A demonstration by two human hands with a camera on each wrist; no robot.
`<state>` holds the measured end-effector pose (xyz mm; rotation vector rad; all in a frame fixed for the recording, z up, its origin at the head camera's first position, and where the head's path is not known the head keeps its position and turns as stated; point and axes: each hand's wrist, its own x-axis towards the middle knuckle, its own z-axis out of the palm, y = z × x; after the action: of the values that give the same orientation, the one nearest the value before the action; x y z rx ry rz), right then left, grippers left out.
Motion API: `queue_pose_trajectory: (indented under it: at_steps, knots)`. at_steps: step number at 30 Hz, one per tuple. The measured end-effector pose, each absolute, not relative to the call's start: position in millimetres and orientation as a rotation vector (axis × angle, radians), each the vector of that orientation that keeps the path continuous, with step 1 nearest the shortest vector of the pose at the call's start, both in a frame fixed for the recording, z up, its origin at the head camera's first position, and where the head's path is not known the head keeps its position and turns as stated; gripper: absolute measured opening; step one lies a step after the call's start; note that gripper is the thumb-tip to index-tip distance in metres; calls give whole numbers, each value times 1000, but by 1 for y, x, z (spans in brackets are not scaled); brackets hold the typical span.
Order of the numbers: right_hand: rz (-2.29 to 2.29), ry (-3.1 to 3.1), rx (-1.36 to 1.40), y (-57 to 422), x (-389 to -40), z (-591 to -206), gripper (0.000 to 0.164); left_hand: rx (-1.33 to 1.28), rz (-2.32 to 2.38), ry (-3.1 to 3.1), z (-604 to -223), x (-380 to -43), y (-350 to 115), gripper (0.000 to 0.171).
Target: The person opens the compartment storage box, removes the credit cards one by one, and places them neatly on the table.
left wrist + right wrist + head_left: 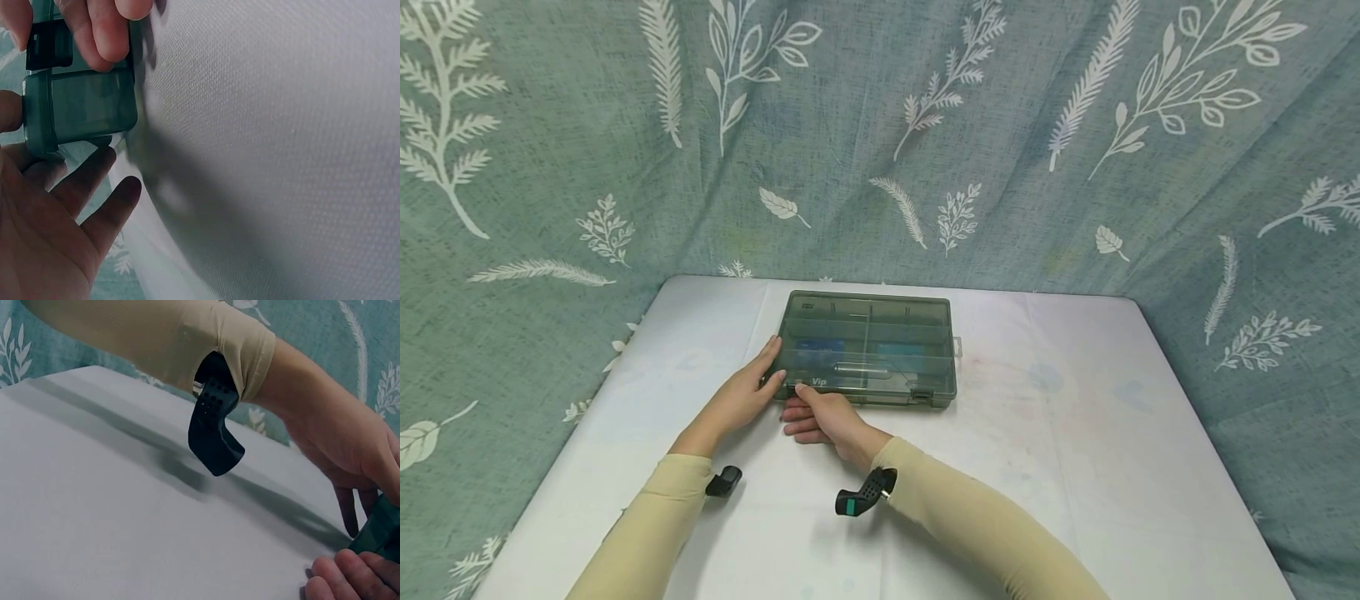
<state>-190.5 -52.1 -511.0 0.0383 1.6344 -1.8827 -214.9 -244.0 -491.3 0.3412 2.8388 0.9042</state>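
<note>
A dark translucent plastic storage box [910,312] lies flat with its lid down, "Vip" printed near its front left corner. Blue pieces [820,350] and a slender pale object [861,368] show dimly through the lid. At the box's left end, my left hand [737,407] holds it, thumb on the lid's edge and fingers by the side wall. My right hand [831,421] grips the front left edge, its thumb on top and fingertips below. Beside those fingertips, the left wrist view shows a black latch [51,45].
The box stands on a white-covered table [1075,467]. A green leaf-patterned cloth [850,125] rises behind and along the sides. Each wrist carries a black camera mount, the left one [215,428] hanging below its sleeve. A second latch [921,397] sits at the box's front right.
</note>
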Motion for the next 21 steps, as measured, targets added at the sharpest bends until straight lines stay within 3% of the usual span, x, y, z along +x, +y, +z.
queue_pose_trajectory:
  at_steps: [7,21]
  knots:
    - [-1901,1671,80,-54,-187,-514,32,341,896,2833,-490,-215,-244,68]
    - [-1873,1660,23,-51,-187,-514,33,344,925,2830,-490,-214,-244,67]
